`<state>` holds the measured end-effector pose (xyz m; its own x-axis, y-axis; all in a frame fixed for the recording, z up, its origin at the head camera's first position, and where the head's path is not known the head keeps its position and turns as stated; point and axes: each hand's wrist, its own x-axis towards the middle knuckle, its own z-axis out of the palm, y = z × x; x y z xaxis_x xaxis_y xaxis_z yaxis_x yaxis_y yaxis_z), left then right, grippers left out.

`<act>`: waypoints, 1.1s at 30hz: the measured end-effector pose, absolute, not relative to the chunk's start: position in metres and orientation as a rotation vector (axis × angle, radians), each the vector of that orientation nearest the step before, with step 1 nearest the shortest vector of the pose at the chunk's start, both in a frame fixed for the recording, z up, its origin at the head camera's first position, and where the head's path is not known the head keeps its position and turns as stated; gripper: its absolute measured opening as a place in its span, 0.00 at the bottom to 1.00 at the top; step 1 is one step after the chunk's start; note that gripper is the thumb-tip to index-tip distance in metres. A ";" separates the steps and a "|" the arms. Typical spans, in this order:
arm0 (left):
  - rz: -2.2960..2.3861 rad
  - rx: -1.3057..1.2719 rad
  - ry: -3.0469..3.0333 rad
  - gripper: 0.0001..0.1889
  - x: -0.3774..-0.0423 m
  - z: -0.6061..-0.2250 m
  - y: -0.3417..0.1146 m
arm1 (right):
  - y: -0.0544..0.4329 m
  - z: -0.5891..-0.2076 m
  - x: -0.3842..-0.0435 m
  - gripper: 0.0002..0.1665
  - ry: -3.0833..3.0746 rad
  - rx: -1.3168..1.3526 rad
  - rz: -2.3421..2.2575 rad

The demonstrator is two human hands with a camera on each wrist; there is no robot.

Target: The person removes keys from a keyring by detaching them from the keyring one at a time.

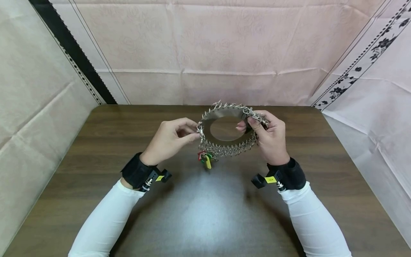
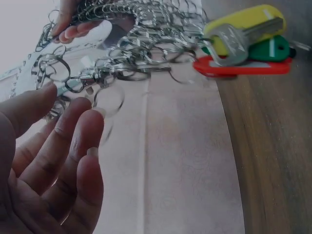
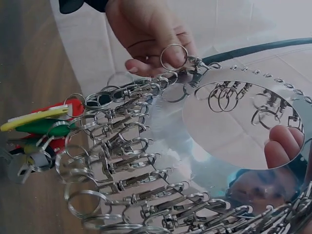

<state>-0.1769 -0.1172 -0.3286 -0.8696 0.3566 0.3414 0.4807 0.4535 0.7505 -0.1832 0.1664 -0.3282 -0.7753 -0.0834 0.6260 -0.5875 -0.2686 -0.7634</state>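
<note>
A flat, shiny metal ring plate (image 1: 221, 114) with a large round hole is held up above the table. Small snap hooks with key rings (image 3: 122, 185) line its outer edge. My right hand (image 1: 273, 137) grips the plate's right side, thumb in front, with fingertips showing through the hole. At the left edge, my left hand (image 1: 170, 139) pinches a snap hook (image 2: 73, 84) between thumb and fingers; the exact contact is partly hidden. From the plate's lower left hang a silver key (image 2: 229, 45) and yellow (image 2: 265, 17), green (image 2: 273, 49) and red (image 2: 243, 68) key tags.
The brown wooden table (image 1: 199, 214) lies beneath both hands. Pale creased cloth (image 1: 224, 46) hangs behind it, with patterned side panels (image 1: 356, 75). A black strap with a small camera (image 1: 138, 171) sits on each wrist.
</note>
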 end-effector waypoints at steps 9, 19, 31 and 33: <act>-1.428 -0.731 -2.557 0.13 -0.180 -0.331 -0.117 | 0.169 -0.321 -0.182 0.05 -1.546 0.789 2.180; -1.430 -0.753 -2.645 0.10 -0.184 -0.347 -0.117 | 0.174 -0.317 -0.182 0.05 -1.462 0.797 2.234; -1.297 -1.036 -2.859 0.16 -0.188 -0.372 -0.109 | 0.171 -0.316 -0.180 0.06 -1.373 0.793 2.310; -1.297 -1.029 -2.861 0.16 -0.188 -0.374 -0.107 | 0.171 -0.316 -0.180 0.06 -1.383 0.788 2.305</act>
<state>-0.1882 -0.1070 -0.3743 -0.7942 0.5991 0.1014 0.4710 0.5016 0.7256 -0.1803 0.1709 -0.3158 -0.7888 0.0055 0.6146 -0.5448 -0.4691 -0.6951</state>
